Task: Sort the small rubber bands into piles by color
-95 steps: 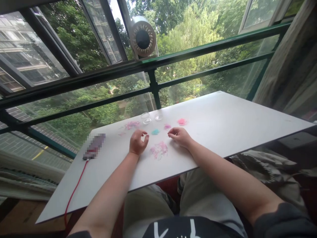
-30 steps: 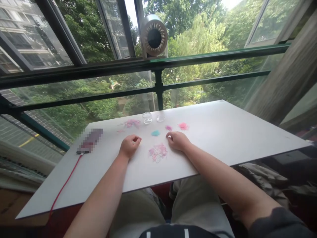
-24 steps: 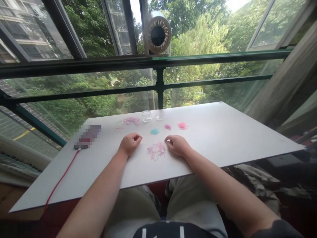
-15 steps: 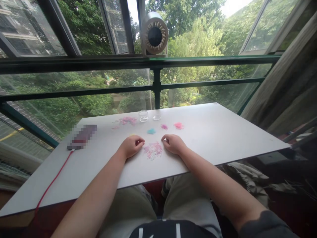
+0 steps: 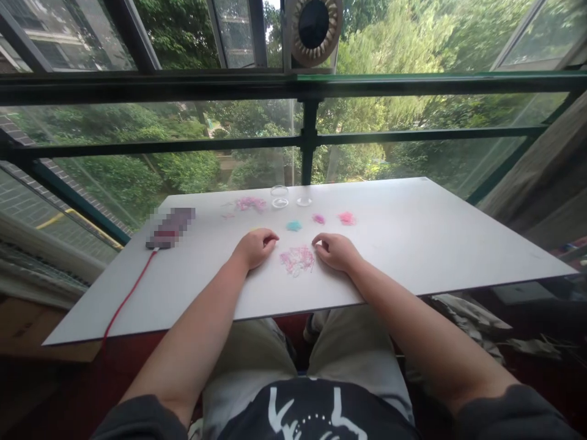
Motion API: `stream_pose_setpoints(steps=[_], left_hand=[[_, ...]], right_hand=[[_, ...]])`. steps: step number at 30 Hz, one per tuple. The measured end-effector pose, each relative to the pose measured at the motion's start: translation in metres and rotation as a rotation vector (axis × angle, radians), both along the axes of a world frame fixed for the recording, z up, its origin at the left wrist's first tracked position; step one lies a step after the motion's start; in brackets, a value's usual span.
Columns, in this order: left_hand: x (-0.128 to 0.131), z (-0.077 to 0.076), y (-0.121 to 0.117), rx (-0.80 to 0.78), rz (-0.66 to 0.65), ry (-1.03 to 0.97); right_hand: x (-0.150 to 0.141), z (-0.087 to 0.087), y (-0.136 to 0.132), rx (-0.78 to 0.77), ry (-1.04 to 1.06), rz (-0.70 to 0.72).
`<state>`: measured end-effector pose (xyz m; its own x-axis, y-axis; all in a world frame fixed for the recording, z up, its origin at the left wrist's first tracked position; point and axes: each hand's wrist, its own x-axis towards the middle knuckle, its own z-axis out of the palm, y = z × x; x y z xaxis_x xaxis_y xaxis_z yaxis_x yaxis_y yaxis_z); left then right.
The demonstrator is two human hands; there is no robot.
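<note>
A loose patch of thin pink, purple and clear pieces point(image 5: 298, 260), perhaps small rubber bands, lies between my hands. My left hand point(image 5: 257, 249) rests on the table at its left, fingers curled in and no object visible in them. On the other side lies my right hand point(image 5: 336, 251), also curled, thumb near the fingertips, with a hollow between. Beyond the hands are a teal pile point(image 5: 294, 225), a small purple pile point(image 5: 319, 218) and a coral-pink pile point(image 5: 347, 217). A trace of yellow point(image 5: 255, 230) shows behind my left hand, mostly hidden.
Further back on the white table point(image 5: 413, 244) sit a larger pink-purple heap point(image 5: 251, 204), a clear round container point(image 5: 279, 203) and a clear round dish point(image 5: 303, 201). At left lies a blurred-out device point(image 5: 170, 228) with a red cable point(image 5: 131, 292). Green railing point(image 5: 308, 140) runs behind.
The view has tilted down and shifted left, so everything sits higher and further right in it. Both hands keep their places beside the loose patch, and the piles look unchanged.
</note>
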<state>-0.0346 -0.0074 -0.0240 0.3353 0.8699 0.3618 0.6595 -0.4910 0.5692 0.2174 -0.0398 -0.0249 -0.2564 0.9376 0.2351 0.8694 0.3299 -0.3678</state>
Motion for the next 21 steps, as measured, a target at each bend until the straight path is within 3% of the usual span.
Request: stream_pose_setpoints(steps=[5,10,14,18,21], left_hand=[[-0.014,-0.008,0.016,0.046,0.225,-0.241],[-0.04,-0.01,0.027,0.124,0.437,-0.288],[-0.042,-0.009,0.022,0.103,0.416,-0.196],[-0.021,-0.008,0.015,0.031,0.308,0.061],[-0.007,-0.007,0.015,0.041,0.333,0.155]], right_hand=[[0.002,-0.002,0.002,0.002,0.029,-0.018],[0.004,-0.004,0.004,0.005,0.065,-0.022],[0.004,-0.004,0.004,0.004,0.064,-0.023],[0.003,-0.004,0.005,0.004,0.042,-0.026],[0.003,-0.004,0.006,0.006,0.039,-0.025]])
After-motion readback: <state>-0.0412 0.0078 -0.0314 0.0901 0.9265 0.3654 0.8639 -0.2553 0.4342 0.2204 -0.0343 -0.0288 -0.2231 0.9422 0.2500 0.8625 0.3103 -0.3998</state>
